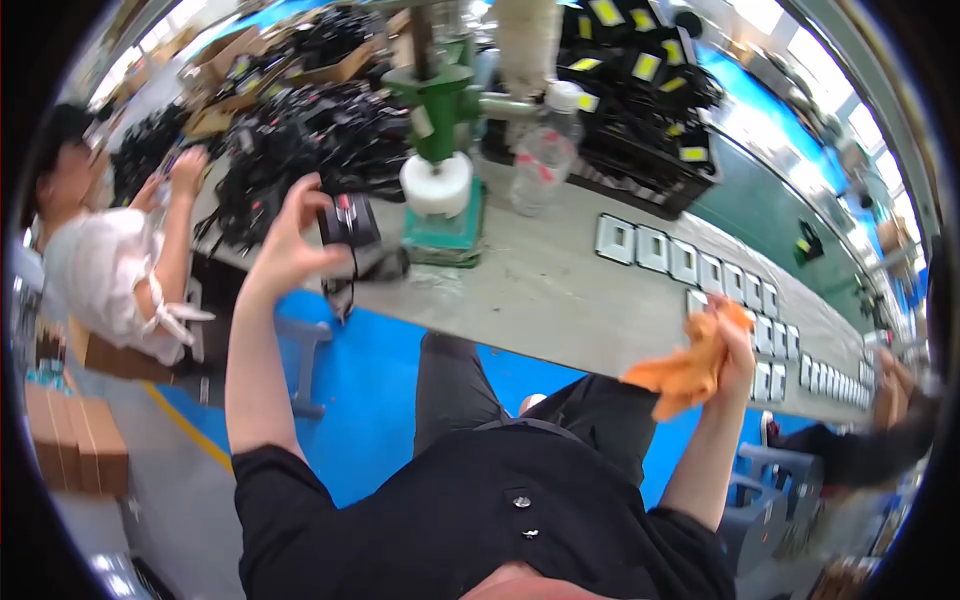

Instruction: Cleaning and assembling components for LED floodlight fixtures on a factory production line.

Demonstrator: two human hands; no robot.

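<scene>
At the left of the table, my left hand (285, 240) has its thumb and fingers spread apart. Right beside its fingertips is a small black box-shaped device (350, 222) with a red mark and a dark cable; contact between them is unclear. My right hand (738, 350) is closed around a crumpled orange cloth (685, 368), which hangs over the table's front edge. Rows of small black-rimmed, white-faced rectangular pieces (652, 248) lie near and beyond that hand. The hand hides part of the rows.
A green press (435, 120) with a white cylinder stands mid-table, beside a clear bottle (545, 155). Behind are a tangled black cable heap (290, 150) and a black crate (650, 180) of yellow-labelled items. A co-worker (110, 260) sits left; another person (870, 440) is at right.
</scene>
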